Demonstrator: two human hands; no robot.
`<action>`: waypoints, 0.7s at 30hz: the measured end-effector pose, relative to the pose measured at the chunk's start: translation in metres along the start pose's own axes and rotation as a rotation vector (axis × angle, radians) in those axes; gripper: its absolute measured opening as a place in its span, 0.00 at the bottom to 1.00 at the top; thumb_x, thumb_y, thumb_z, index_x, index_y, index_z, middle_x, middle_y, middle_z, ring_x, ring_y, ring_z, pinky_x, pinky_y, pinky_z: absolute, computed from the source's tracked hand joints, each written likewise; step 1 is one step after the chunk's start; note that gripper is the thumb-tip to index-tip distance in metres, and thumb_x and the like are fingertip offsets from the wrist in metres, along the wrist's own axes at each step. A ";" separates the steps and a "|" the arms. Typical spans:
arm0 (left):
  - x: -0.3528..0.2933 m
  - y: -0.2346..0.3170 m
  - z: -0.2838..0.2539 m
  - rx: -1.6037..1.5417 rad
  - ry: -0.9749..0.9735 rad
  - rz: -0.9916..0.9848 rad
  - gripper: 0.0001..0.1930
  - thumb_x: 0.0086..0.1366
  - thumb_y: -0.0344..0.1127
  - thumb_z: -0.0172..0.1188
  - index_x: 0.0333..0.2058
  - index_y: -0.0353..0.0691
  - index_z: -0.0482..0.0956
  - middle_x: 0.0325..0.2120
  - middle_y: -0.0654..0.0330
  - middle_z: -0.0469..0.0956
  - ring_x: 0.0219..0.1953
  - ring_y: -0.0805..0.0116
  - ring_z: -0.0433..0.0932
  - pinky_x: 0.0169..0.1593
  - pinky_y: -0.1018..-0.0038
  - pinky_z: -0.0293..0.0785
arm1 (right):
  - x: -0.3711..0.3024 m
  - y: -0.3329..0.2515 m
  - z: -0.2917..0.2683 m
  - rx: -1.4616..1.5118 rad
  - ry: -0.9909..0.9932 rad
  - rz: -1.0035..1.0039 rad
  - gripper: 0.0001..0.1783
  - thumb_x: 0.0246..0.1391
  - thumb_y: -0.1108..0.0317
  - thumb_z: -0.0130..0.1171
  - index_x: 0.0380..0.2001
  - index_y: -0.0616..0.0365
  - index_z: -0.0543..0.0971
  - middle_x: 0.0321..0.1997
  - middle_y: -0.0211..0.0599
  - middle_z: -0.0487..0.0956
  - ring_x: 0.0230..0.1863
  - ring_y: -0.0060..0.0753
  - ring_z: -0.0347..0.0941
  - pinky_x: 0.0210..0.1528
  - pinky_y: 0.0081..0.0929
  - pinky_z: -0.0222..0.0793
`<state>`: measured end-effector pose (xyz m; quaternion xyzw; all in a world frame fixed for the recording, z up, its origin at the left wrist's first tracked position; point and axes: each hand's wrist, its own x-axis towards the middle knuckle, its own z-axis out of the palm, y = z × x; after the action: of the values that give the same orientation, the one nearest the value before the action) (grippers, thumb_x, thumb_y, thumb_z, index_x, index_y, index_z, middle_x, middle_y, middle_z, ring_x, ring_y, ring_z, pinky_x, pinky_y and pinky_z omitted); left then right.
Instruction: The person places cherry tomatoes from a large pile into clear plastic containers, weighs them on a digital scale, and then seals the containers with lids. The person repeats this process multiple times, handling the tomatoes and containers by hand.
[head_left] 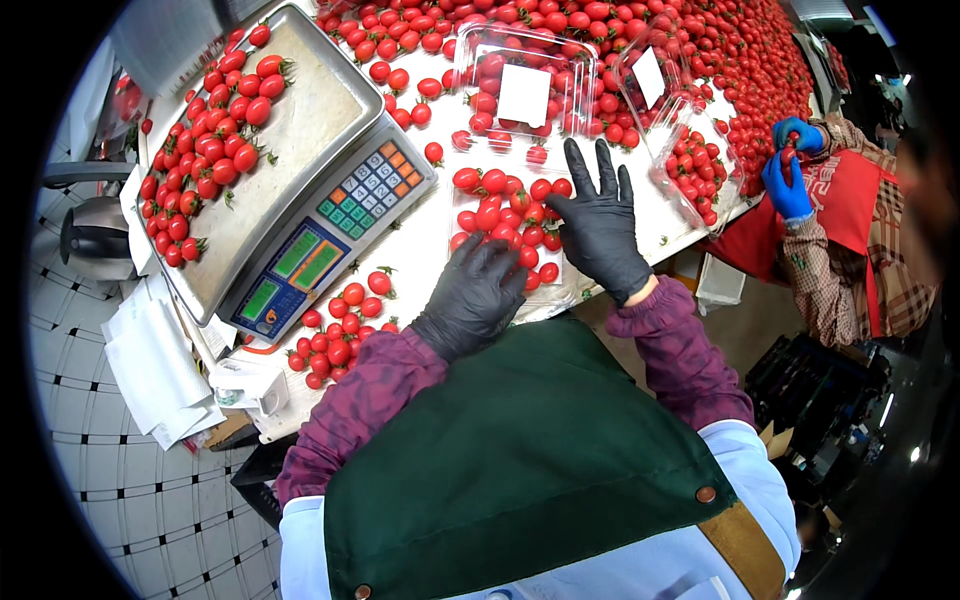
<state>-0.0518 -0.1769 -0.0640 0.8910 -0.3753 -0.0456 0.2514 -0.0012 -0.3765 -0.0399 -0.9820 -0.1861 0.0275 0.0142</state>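
In front of me lies a clear plastic box (550,276) with small red tomatoes (497,213) spread over it. My left hand (474,300), in a black glove, rests at the box's near left side. Its fingers are bent and a little apart over the nearest tomatoes, and the fingertips are partly hidden. At the right side of the box is my right hand (604,228), also black-gloved. Its fingers stretch out, spread apart and pointing away from me, with the thumb near a tomato at the box's edge. Nothing shows in its palm or between its fingers.
A digital scale (320,240) stands at the left, tomatoes on its metal pan (310,95). Loose tomatoes (338,338) lie near it. Filled clear boxes (577,70) and a large tomato heap (745,60) are beyond. At right, a co-worker's blue-gloved hands (788,188) hold a tomato.
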 end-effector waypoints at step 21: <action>0.003 0.003 -0.026 -0.268 0.271 -0.054 0.19 0.48 0.27 0.62 0.42 0.39 0.74 0.42 0.52 0.72 0.43 0.51 0.71 0.45 0.61 0.68 | -0.039 0.003 -0.023 0.774 0.375 -0.011 0.20 0.41 0.76 0.63 0.41 0.56 0.74 0.52 0.40 0.71 0.57 0.44 0.63 0.57 0.37 0.60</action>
<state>-0.0444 -0.1700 -0.0392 0.8571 -0.3048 0.0183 0.4149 -0.0354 -0.3938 -0.0146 -0.8913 -0.1617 -0.0837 0.4152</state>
